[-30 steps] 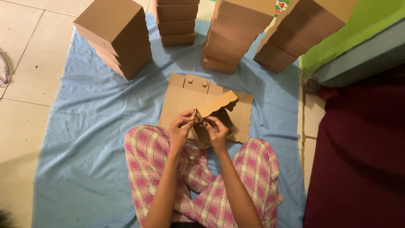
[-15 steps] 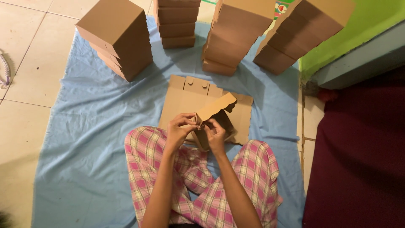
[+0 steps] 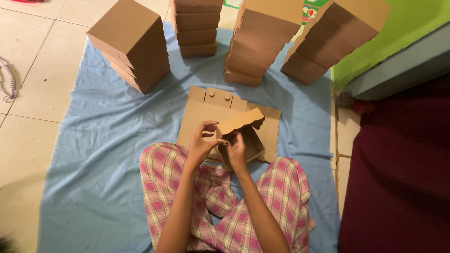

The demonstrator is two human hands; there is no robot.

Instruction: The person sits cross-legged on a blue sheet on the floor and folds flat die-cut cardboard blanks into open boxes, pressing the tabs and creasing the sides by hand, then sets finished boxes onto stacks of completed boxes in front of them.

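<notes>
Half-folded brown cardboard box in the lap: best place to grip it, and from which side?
Probably the two side walls of the half-folded brown cardboard box, one from each side. The scalloped lid flap stands open at the far edge, so the top and near side are free. The left hand and right hand already meet at its near left wall.

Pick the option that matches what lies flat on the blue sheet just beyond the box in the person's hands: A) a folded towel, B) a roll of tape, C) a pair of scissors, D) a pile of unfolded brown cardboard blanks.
D: flat brown cardboard blanks lie on the blue sheet, just beyond the half-folded box that the left hand and right hand hold.
</notes>
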